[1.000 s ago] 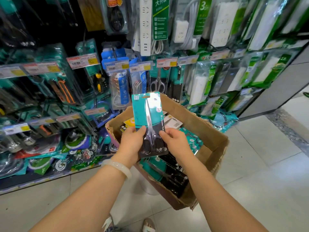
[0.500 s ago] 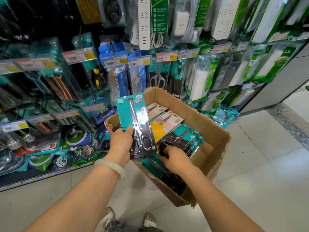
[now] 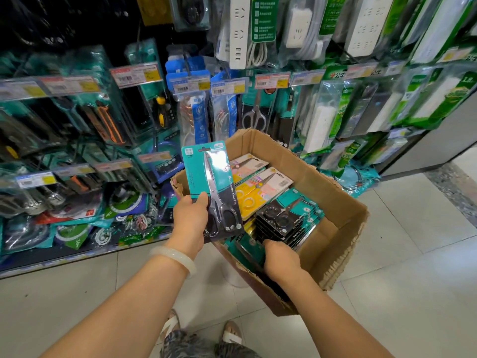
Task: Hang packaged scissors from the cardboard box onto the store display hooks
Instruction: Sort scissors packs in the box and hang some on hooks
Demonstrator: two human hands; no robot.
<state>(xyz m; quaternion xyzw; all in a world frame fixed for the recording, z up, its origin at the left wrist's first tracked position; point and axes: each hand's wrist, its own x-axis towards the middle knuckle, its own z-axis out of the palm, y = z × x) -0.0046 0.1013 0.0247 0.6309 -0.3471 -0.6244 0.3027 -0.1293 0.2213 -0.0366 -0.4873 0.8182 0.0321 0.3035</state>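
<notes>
Pinching a scissors pack [image 3: 212, 188] in left hand [image 3: 190, 218], right hand [image 3: 280, 257] reaching into cardboard box [image 3: 343, 202], grip unclear

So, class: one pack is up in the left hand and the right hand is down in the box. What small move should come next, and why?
Probably the right hand should close on a teal pack at the box's near end and lift it. Its fingers are already down among those packs, while the left hand holds one scissors pack upright, not yet hung.

"Ku Sheng You Pin" on held scissors pack [image 3: 214, 187], "公牛" on green power-strip packaging [image 3: 333, 73]
</notes>
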